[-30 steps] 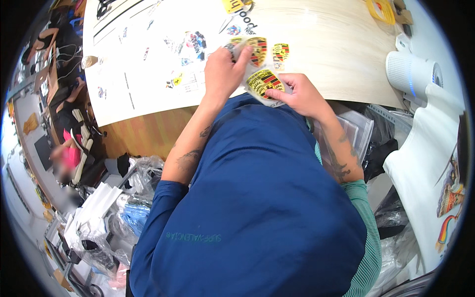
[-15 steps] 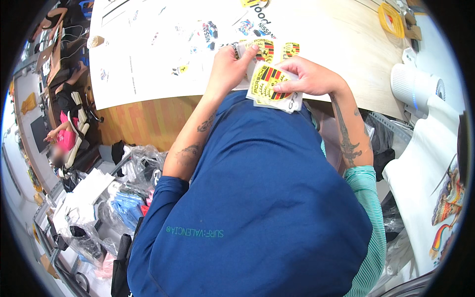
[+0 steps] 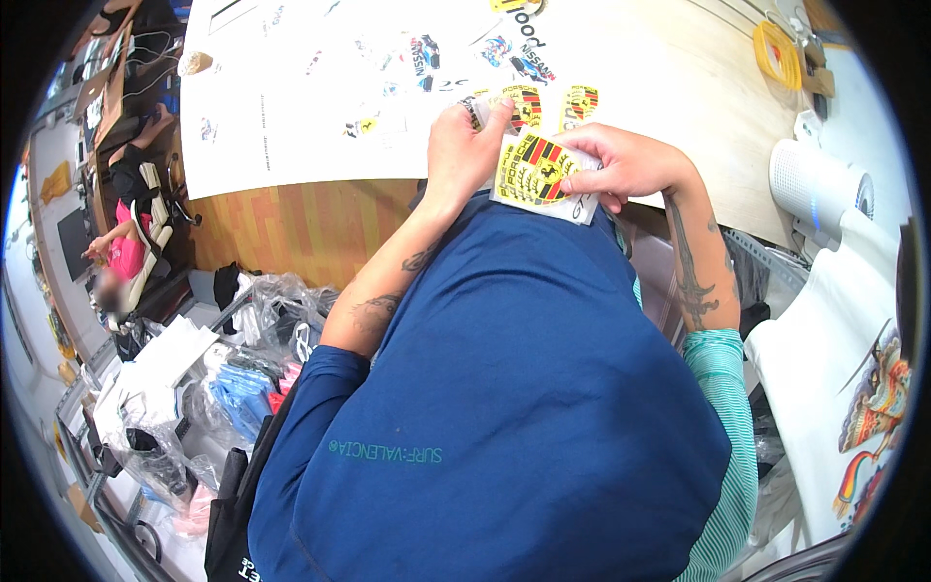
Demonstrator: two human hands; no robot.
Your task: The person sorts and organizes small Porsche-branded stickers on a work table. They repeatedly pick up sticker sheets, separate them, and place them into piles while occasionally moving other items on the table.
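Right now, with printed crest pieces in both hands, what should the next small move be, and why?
Perhaps ease the white sheet with a yellow, red and black crest farther over the pale wood-grain tabletop: the right hand pinches it at one side, and it seems to overhang the near edge. The left hand holds another yellow, red and black crest print.

opens at the far side onto a broad, pale wood-grain tabletop, gleaming under strong light. beyond its left edge, shows a brown desk and a cream-and-dark office chair. below the near edge, reveals orange-brown plank flooring. to the right, rises to a plain pale wall, with a grey slotted metal rail nearer. brightens to bluish-white glare at the extreme left.
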